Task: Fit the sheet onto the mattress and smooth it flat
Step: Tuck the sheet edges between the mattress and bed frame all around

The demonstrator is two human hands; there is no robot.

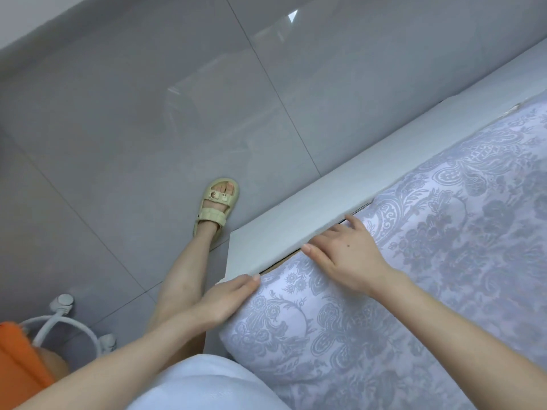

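The lilac sheet [429, 261] with a grey damask pattern covers the mattress at the right and lower right. A grey bed frame rail [325, 202] runs along its left edge. My left hand [228, 300] lies with straight fingers against the sheet's corner by the end of the rail. My right hand [346, 255] presses flat on the sheet's edge, fingertips reaching into the gap between mattress and rail. Whether any fingers are tucked under the fabric is hidden.
Glossy grey floor tiles [148, 113] fill the left and top. My foot in a beige sandal [216, 205] stands beside the frame. A white ring-shaped stand [65, 321] and an orange cloth [17, 365] sit at the lower left.
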